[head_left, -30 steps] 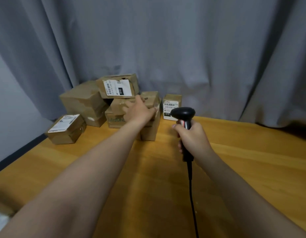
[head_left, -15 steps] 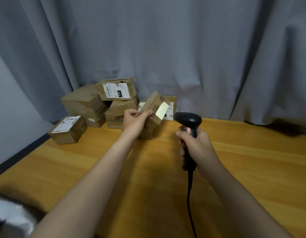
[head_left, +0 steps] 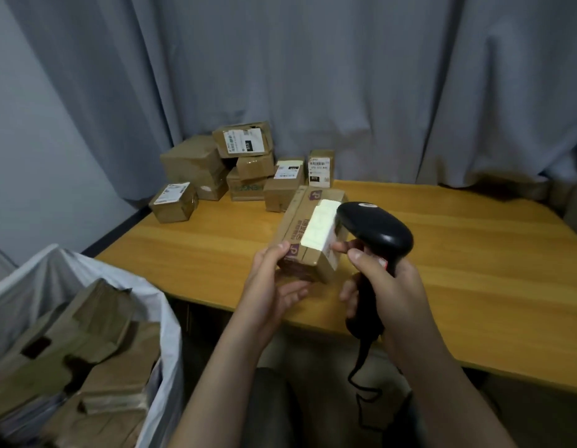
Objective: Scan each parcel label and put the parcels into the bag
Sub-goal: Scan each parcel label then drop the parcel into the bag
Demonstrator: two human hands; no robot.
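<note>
Head view has the person mid-scan, so the job looks partway done, maybe around the middle. The left hand [head_left: 271,286] grips 1 parcel [head_left: 300,231] by its near end, thumb on top and fingers curled underneath, holding it tilted up over the near edge of the table [head_left: 474,270]. The right hand [head_left: 387,295] is wrapped around the handle of the black scanner [head_left: 374,234], index finger up by the trigger. The scanner head sits just beside the white label [head_left: 321,227] on the parcel. Can't tell if they actually touch, and nothing shows whether the scan has registered.

Done so far, judging by how things lie: the white bag [head_left: 38,286] at the lower left already holds several brown boxes [head_left: 86,344], piled loosely. An exact count isn't possible, they overlap and blur.

What's left: this parcel needs to go into the bag once it's read, and then there's the pile [head_left: 245,169] at the far corner of the table against the grey curtain [head_left: 313,76]. It looks like 7 boxes, some stacked and some with labels facing up. So that's roughly 8 more drops into the bag, counting the one in hand.
</note>
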